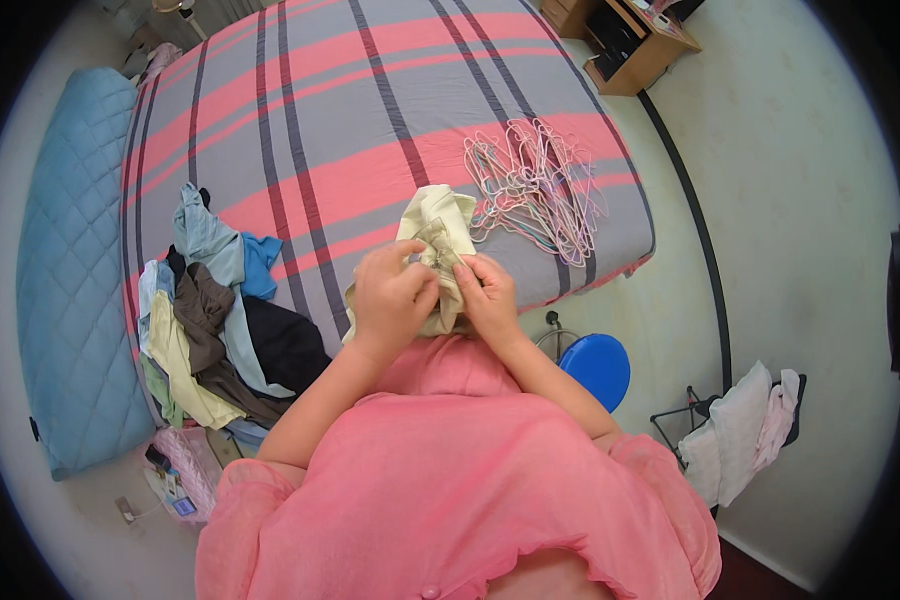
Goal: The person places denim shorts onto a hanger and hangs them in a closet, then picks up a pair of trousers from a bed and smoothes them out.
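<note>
A cream-coloured garment point(438, 206) lies bunched at the near edge of the bed, directly before me. A thinner greyish-beige part of it, perhaps a lining or an inner band, shows between my hands; its exact kind is hard to make out. My left hand point(390, 297) has curled fingers on the left side of the cloth, the index finger bent above the thumb. On the other side, my right hand point(488, 296) pinches the fabric between thumb and fingers. Folds partly hide the fingertips of both hands.
Crumpled clothes point(208, 318) are heaped on the bed's left side, beside a blue quilted headboard point(82, 270). Tangled hangers point(540, 190) lie to the right on the striped bedspread point(340, 120). A blue round stool point(595, 370) and a rack with pale cloths point(735, 440) stand at right.
</note>
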{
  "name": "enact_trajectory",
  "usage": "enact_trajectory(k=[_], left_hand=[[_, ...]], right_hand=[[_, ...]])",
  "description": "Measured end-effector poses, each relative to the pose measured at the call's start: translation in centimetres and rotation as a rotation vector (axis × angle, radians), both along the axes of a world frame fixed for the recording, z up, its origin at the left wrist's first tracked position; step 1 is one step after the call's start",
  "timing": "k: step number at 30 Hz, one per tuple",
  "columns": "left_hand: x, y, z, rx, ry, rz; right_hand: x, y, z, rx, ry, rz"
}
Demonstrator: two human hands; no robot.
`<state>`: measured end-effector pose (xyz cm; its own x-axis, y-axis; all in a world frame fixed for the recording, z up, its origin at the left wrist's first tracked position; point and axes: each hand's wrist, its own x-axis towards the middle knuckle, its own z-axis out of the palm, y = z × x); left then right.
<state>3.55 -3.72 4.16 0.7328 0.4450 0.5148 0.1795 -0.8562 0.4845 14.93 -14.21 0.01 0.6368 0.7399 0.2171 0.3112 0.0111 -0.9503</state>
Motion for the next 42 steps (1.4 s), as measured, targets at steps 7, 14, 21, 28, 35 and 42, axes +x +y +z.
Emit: enact_trajectory(k=[7, 14, 21, 28, 35, 42], left_hand=[[-0.6, -0.1, -1.2, -0.405, -0.206, 0.109], [-0.2, 0.6, -3.2, -1.492, -0.029, 0.012], [0.9, -0.3, -1.1, -1.495, 0.116, -0.065], [2.2, -1.0, -0.3, -1.67, 0.081, -0.086], [3.8, -2.5, 0.6, -1.645, 0.094, -0.062], [5.7, -3.4, 2.6, -1.515, 0.117, -0.226]], right_hand=[[-0.5, 0.6, -1.2, 0.064, 0.139, 0.032], [-1.1, -0.3, -1.5, 0.153, 0.906, 0.079], [-0.7, -1.8, -3.0, 0.215, 0.876, 0.038], [0.2, -3.3, -1.3, 0.113, 0.331, -0.065], [0.6, -4.4, -0.1, 0.135, 0.365, -0.07], [0.8, -5.9, 2.9, 0.208, 0.3, -0.153]])
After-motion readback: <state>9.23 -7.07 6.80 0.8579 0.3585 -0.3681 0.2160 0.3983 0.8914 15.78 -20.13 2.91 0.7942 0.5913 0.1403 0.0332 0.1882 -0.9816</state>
